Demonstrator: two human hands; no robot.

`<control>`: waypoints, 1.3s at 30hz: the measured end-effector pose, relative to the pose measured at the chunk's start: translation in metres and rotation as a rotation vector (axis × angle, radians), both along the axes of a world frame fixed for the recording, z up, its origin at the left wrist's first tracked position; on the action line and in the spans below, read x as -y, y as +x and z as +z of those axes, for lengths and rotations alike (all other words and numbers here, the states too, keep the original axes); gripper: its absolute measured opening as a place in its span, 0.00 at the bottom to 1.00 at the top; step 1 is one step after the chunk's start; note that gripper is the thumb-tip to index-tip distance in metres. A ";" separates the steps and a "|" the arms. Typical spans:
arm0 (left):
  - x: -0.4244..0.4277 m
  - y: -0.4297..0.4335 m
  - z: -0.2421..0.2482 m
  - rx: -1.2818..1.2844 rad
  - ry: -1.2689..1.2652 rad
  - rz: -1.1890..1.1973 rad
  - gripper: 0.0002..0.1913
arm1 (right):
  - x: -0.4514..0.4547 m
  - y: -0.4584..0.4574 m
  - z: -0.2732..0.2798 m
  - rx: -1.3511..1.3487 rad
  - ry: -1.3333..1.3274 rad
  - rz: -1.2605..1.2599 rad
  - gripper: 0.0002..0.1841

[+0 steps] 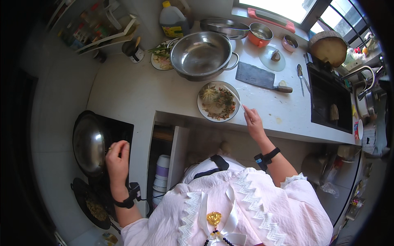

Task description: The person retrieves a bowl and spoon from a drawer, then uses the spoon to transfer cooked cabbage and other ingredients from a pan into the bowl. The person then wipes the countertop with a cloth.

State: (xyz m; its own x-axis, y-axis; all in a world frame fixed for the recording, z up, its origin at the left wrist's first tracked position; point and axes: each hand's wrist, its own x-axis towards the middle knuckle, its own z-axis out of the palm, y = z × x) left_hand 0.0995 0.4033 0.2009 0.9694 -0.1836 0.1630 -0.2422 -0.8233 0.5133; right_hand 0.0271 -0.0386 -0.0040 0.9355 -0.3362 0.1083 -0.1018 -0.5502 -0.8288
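Observation:
My right hand (254, 121) holds white chopsticks (234, 96), whose far ends rest over a plate (200, 110) of chopped, mixed food at the counter's front edge. Pale shredded food and a paler mound lie on that plate beside red and green bits. My left hand (118, 155) is raised with bent fingers beside the domed metal lid (89, 143) on the black stove at left; whether it touches the lid or holds something small I cannot tell. A large steel pot (201, 55) stands behind the plate, and a cleaver (255, 74) lies to its right.
A frying pan (80, 192) with browned food sits nearest me at left. Behind the pot are a plate of cut vegetables (161, 57) and an oil jug (173, 21). A glass lid (272, 63), a small knife (300, 78) and a black sink (323, 101) are at right.

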 end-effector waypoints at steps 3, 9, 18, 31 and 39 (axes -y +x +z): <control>0.027 -0.009 -0.020 -0.101 -0.068 -0.012 0.06 | -0.003 0.004 -0.005 0.003 -0.080 0.017 0.20; 0.059 -0.029 -0.058 -0.184 -0.143 -0.067 0.06 | 0.000 0.002 0.002 -0.116 -0.047 0.128 0.22; 0.075 -0.044 -0.091 -0.332 -0.192 0.091 0.09 | 0.031 -0.013 0.026 0.020 0.064 0.042 0.17; 0.103 -0.074 -0.124 -0.461 -0.211 0.067 0.40 | 0.065 -0.051 0.031 -0.063 0.394 -0.013 0.14; 0.104 -0.086 -0.137 -0.636 -0.264 0.059 0.24 | 0.073 -0.095 0.013 -0.320 0.499 0.066 0.13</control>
